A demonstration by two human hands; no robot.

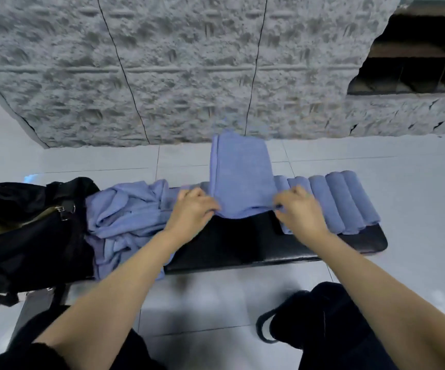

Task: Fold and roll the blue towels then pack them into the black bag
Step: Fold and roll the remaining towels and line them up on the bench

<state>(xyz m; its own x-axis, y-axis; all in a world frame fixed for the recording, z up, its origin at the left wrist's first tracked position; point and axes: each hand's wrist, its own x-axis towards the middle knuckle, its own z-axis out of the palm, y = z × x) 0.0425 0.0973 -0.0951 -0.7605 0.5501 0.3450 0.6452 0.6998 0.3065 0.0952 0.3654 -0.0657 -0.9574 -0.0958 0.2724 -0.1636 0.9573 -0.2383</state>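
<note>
A folded blue towel (240, 174) lies lengthwise across the black bench (242, 247), its far end hanging past the bench's far edge. My left hand (193, 209) pinches its near left corner and my right hand (300, 212) pinches its near right corner. A heap of loose blue towels (125, 220) lies to the left. Several rolled blue towels (341, 201) lie side by side on the right end of the bench. The black bag (29, 236) sits open at the bench's left end.
Pale floor tiles (416, 182) surround the bench, and a rough grey stone-pattern wall (189, 76) stands behind it. My dark-clothed legs and a black shoe (291, 319) are below the bench's near edge.
</note>
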